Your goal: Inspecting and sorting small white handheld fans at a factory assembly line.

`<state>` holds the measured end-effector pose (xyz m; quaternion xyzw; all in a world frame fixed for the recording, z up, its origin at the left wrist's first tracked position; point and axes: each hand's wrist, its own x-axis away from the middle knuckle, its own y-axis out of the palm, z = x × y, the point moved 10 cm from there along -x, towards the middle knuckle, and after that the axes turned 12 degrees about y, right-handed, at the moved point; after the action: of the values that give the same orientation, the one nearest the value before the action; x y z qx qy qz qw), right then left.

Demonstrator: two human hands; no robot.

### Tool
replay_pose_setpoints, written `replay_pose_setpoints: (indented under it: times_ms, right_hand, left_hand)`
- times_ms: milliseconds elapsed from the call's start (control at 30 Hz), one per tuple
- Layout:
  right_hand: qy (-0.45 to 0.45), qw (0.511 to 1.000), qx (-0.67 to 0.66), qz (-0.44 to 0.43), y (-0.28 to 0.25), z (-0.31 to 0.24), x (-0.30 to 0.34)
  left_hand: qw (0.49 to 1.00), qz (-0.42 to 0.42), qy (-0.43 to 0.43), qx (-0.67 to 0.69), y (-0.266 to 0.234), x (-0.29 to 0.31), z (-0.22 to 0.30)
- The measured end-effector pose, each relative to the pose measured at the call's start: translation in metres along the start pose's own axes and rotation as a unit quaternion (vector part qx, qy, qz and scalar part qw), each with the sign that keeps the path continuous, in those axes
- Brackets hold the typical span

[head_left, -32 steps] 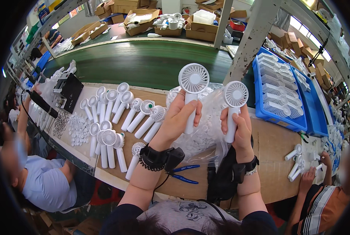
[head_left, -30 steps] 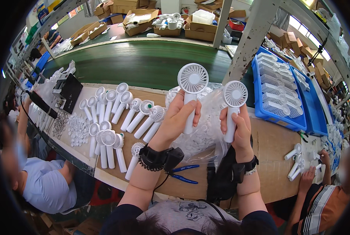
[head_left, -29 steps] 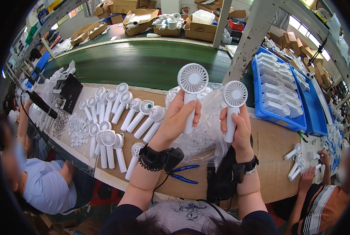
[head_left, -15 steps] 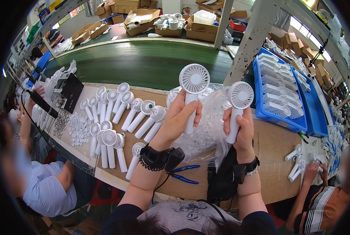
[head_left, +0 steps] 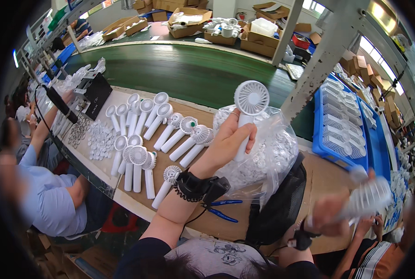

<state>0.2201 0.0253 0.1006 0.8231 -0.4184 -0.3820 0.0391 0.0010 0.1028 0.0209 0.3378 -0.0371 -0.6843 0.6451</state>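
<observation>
My left hand grips the handle of a white handheld fan, held upright with its round grille on top. Out to the right, my right hand is smeared by motion. A blurred white handheld fan extends from it, its grille tilted to the right. Below my left hand is a clear plastic bag of small white parts. To the left, several white handheld fans lie in rows on the table, some with open heads. Blue-handled pliers lie beside my left wrist.
A green conveyor belt runs behind the table. Blue trays of white parts stand at the right, by a chipped metal post. A black mesh bag lies in front. Co-workers sit at left and right.
My right hand has swung right and toward me with its fan, away from the plastic bag. My left hand still holds its fan upright. The whole view has shifted slightly.
</observation>
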Motion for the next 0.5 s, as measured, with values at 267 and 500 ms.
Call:
replay_pose_setpoints:
  times_ms: [267,500]
  right_hand:
    - [-0.087,0.962,-0.117,-0.23,0.032,-0.052,0.013]
    - [-0.097,0.965,-0.106,-0.22,0.031,-0.052,0.011]
  left_hand:
    - [1.0,-0.003,-0.014,-0.005,0.001,0.001,-0.007]
    - [1.0,-0.001,-0.019,-0.005,0.003,0.0,-0.007]
